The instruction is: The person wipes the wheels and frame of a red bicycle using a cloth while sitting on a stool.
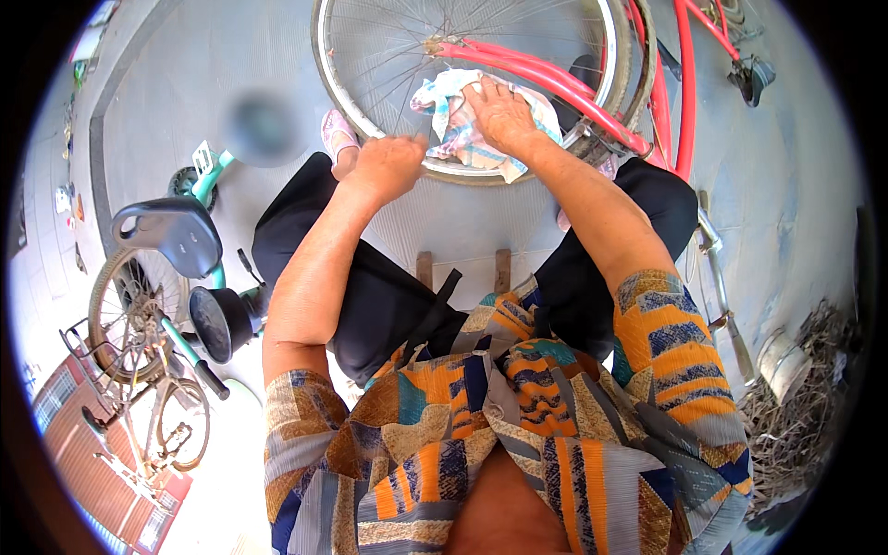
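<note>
A bicycle wheel with a pale rim and dark tyre lies in front of me, joined to a red bicycle fork. My right hand presses on a white cloth with blue and orange patterning. Its fingers bend over the fabric, which lies bunched across the spokes and near side of the rim. At the wheel's near-left edge, my left hand is closed around the tyre, its fingertips slightly blurred. The cloth hides part of the rim and spokes.
To my left stand a dark child-size seat on a green frame and a parked bicycle. A metal bar-like tool lies at right, near a pale pot and dry twigs. Two wooden legs show between my knees.
</note>
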{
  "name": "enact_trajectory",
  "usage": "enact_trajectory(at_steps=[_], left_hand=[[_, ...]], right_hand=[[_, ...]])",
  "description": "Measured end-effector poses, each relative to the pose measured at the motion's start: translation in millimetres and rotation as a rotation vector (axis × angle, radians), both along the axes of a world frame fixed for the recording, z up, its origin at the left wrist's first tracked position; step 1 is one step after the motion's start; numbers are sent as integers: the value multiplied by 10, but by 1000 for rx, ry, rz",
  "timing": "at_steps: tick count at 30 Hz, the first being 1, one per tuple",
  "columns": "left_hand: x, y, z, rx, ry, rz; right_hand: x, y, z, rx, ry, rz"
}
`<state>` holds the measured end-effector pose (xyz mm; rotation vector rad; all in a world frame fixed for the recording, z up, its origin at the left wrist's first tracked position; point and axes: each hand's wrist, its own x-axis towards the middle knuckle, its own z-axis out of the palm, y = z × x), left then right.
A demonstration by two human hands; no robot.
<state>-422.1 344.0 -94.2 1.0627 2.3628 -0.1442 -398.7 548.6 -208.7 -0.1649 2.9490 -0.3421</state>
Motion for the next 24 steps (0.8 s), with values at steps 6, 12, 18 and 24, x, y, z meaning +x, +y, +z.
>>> enact_trajectory(at_steps=[6,12,18,24], left_hand=[[40,-117,-102,258,100,-70],[-104,-146,-24,189,143,-45],[-136,0,33,246,152,-59],[-63,73,-14,294,150,-85]], right_hand=[[-208,-180,-389,-289,193,-222],[129,-42,-631,-234,264,-254],[667,272,-649,-122,135,-322],[433,222,-649,-260,184,-325]])
